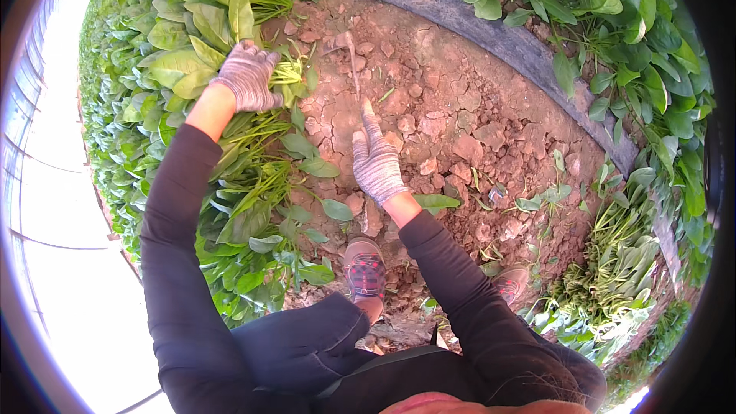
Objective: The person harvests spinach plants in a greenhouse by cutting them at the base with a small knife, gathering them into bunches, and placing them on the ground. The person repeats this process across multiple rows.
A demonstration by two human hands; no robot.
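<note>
My left hand (248, 79), in a grey knit glove, is closed around a bunch of spinach-like plants (289, 71). The pale stem ends stick out on its right, and broad leaves spread to the left. My right hand (378, 165), gloved the same way, grips a thin-handled tool with a short angled blade (351, 57), perhaps a small hand sickle. Its index finger lies along the handle, and the palm hides the handle's lower part. The blade is close to the cracked soil, to the right of the bunch and apart from it.
Dense leafy plants (236, 230) line the left side. A dark plastic strip (460, 31) curves along the bare soil (437, 80), with more plants beyond. Cut plants lie in a pile (615, 253) at the lower right. My shoes (365, 270) stand on clods.
</note>
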